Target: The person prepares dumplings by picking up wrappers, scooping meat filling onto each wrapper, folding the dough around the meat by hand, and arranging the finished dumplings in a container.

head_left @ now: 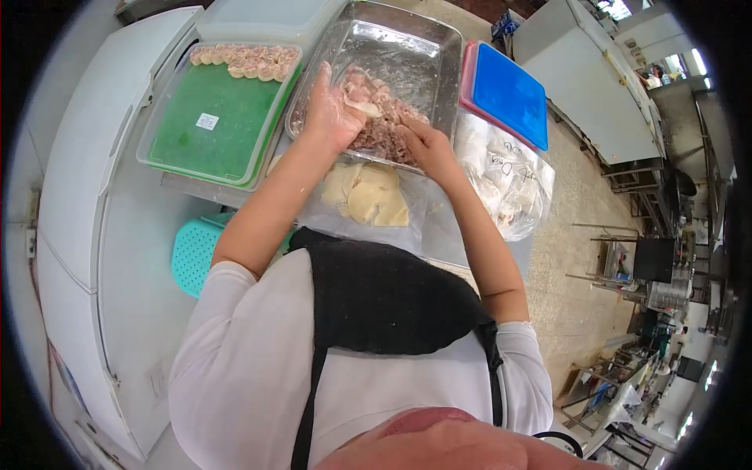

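My left hand (330, 117) is over the near left part of a metal tray, thumb pointing up. A pale dough wrapper (364, 108) rests in its curled fingers. My right hand (427, 146) reaches in from the other side, its bent fingers pressed into the minced meat (380, 135); their tips are partly hidden. The meat is heaped at the near end of the metal tray (448, 59). Just in front of my apron, round dough wrappers (368, 194) lie in an overlapping pile on a plastic sheet (415, 211).
On the left, a green-bottomed plastic tray (227, 129) holds rows of filled dumplings (251, 60) along its far edge. A blue-lidded container (513, 94) and a marked plastic bag (509, 176) stand to the right. A turquoise basket (194, 254) sits lower left, beside a white freezer (70, 196).
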### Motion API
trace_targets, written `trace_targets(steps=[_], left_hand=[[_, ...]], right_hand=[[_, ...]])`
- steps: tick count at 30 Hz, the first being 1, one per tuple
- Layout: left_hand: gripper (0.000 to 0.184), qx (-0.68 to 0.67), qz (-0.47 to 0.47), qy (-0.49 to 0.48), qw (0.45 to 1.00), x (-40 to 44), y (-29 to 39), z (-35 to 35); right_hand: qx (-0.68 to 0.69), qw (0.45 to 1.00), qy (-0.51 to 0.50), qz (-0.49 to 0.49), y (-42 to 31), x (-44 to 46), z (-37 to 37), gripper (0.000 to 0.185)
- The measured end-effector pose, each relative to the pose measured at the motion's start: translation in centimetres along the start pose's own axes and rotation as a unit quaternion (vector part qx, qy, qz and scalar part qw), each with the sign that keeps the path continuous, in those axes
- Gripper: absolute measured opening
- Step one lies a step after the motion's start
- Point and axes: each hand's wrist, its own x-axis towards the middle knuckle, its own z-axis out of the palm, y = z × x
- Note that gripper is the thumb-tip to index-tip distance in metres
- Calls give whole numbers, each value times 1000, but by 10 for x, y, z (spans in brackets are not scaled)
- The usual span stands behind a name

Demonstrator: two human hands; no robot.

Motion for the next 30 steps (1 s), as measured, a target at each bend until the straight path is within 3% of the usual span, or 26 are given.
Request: trace_targets(steps=[3,4,5,6,8,9,10,11,14,16,18,20,24,30], left_hand=[[39,47,-7,-10,999,2,-11,5],[41,176,50,138,973,3,-34,48],[43,297,104,280,907,4,-48,72],[43,298,107,281,906,4,-48,63],[43,483,97,297,818,1,-37,39],[43,485,100,299,816,1,-28,40],[41,727,67,215,648,2,-19,48],[40,901,25,112,419,4,-14,55],[42,919,-17,146,366,9,-19,107],[43,903,4,171,394,6,-6,101],[44,885,25,193,424,5,10,95],[40,751,-26,283,596,5,25,88],[35,753,-22,209,624,-4,22,92],[27,823,33,177,539,-3,31,69]], right_hand=[[-49,997,-47,27,-4,-1,-22,35],[-4,995,-76,61,-2,-2,-26,35],[41,989,-105,96,0,-3,-30,36],[43,989,-107,95,2,-5,-32,36],[331,892,-174,255,7,-10,-33,33],[333,891,-177,253,6,-14,-30,33],[405,853,-163,285,4,-19,-24,32],[474,808,-148,316,4,-23,-21,31],[527,756,-162,352,11,-29,-15,32],[540,749,-176,341,14,-27,-18,33],[477,800,-172,322,15,-25,-25,32],[439,830,-156,307,14,-23,-33,31],[389,868,-136,277,-1,-18,-43,28],[360,893,-94,252,-25,-12,-39,31]])
